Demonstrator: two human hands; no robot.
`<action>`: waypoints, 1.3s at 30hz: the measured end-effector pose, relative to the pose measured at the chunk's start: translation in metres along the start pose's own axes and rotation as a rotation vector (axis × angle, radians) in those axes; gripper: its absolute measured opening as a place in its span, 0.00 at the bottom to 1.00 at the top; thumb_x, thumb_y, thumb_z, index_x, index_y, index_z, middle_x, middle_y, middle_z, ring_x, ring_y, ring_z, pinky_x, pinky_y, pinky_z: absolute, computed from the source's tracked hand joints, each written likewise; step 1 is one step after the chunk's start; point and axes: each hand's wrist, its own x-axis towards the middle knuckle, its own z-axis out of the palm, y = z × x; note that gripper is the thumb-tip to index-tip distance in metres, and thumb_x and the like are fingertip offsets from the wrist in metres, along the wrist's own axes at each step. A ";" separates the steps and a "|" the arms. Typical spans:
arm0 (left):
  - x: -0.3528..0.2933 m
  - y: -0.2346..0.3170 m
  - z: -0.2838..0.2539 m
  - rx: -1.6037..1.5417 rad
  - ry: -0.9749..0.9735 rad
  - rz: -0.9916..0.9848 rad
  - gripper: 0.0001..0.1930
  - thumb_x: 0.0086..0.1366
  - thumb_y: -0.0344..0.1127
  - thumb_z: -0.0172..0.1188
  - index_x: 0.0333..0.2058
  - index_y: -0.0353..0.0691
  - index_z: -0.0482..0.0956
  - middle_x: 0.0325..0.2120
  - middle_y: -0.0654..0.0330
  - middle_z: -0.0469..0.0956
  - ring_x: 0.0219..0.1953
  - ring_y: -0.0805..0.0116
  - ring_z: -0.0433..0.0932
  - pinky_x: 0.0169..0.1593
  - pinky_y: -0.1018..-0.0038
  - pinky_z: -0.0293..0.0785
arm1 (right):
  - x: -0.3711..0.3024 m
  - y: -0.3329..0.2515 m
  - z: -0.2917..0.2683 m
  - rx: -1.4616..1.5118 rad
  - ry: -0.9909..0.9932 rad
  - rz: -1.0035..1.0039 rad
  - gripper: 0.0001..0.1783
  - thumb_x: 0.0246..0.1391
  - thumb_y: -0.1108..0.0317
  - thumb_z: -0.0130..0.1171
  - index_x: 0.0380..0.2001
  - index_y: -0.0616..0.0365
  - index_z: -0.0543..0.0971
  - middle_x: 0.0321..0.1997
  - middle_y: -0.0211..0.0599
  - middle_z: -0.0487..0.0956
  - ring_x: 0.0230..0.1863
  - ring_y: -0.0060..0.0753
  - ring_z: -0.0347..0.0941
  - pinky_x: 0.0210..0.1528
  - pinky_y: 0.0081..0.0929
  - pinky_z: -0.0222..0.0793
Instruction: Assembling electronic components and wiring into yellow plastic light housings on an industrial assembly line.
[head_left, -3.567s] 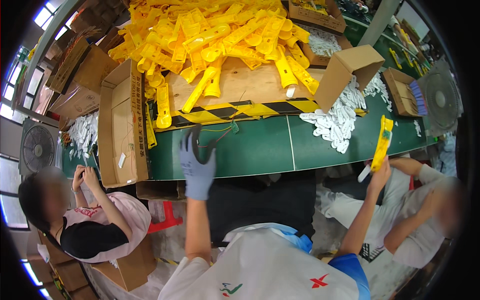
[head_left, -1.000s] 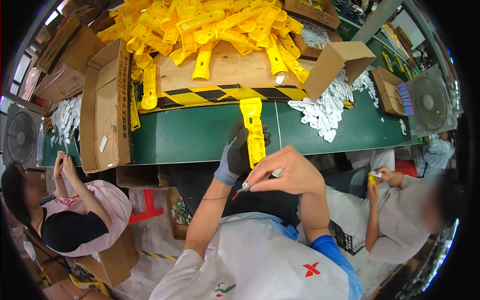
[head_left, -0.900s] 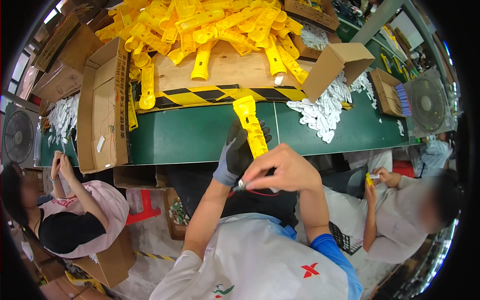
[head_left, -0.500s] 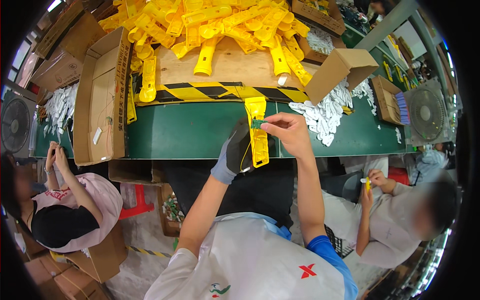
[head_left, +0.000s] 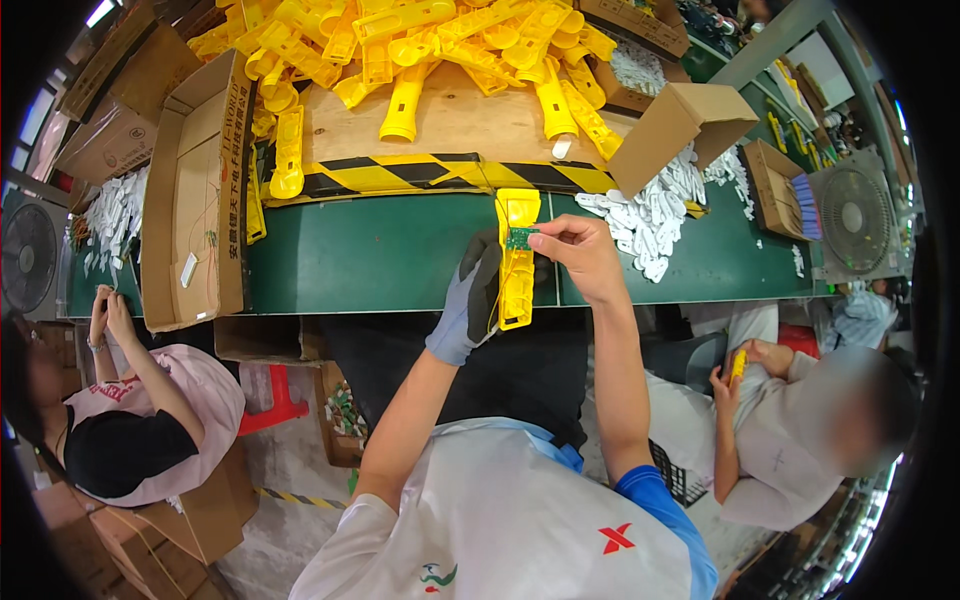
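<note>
My left hand (head_left: 476, 290), in a grey and black glove, is closed around a long yellow plastic housing (head_left: 517, 290). The housing stands nearly upright in the view, its hollow inner side facing me, over the front edge of the green bench. Between the bare thumb and fingers of my right hand (head_left: 580, 255) is a small green circuit board (head_left: 519, 238). The board lies over the upper middle of the housing; whether it touches cannot be made out. A thin wire runs along the housing's left side near my glove.
Yellow housings (head_left: 400, 100) lie heaped on a wooden board edged with striped tape. White plastic parts (head_left: 645, 225) are piled at right beside a tilted cardboard box (head_left: 690, 135). A long carton (head_left: 195, 200) stands at left. Co-workers sit on both sides; fans flank the bench (head_left: 370, 260).
The yellow housing has turned more upright and faces me more squarely. My right hand has shifted slightly with the board, which now shows flatter over the housing.
</note>
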 end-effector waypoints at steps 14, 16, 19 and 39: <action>0.010 -0.015 0.010 0.229 0.184 0.056 0.17 0.72 0.49 0.50 0.49 0.43 0.66 0.38 0.53 0.78 0.33 0.62 0.83 0.31 0.70 0.82 | -0.004 0.009 0.001 -0.007 0.076 0.029 0.07 0.53 0.75 0.67 0.36 0.64 0.84 0.29 0.29 0.82 0.30 0.12 0.73 0.33 0.12 0.68; 0.008 -0.015 0.014 0.139 0.296 0.045 0.11 0.73 0.39 0.50 0.46 0.38 0.66 0.35 0.55 0.77 0.28 0.66 0.81 0.34 0.73 0.80 | -0.008 0.003 0.006 -0.009 0.111 0.048 0.08 0.54 0.74 0.67 0.37 0.64 0.84 0.30 0.29 0.82 0.30 0.12 0.73 0.33 0.12 0.68; 0.006 -0.014 0.018 0.211 0.310 0.074 0.10 0.73 0.38 0.49 0.45 0.38 0.66 0.34 0.56 0.76 0.28 0.68 0.80 0.33 0.74 0.80 | -0.014 0.002 0.009 0.025 0.179 0.069 0.07 0.57 0.71 0.64 0.37 0.62 0.83 0.31 0.25 0.79 0.30 0.12 0.70 0.34 0.12 0.65; 0.003 -0.030 0.008 0.353 0.327 0.252 0.08 0.72 0.34 0.48 0.45 0.38 0.68 0.34 0.62 0.71 0.33 0.78 0.70 0.36 0.79 0.71 | -0.019 0.021 0.013 -0.068 0.070 0.054 0.11 0.63 0.64 0.58 0.26 0.54 0.74 0.22 0.17 0.66 0.24 0.09 0.56 0.25 0.14 0.49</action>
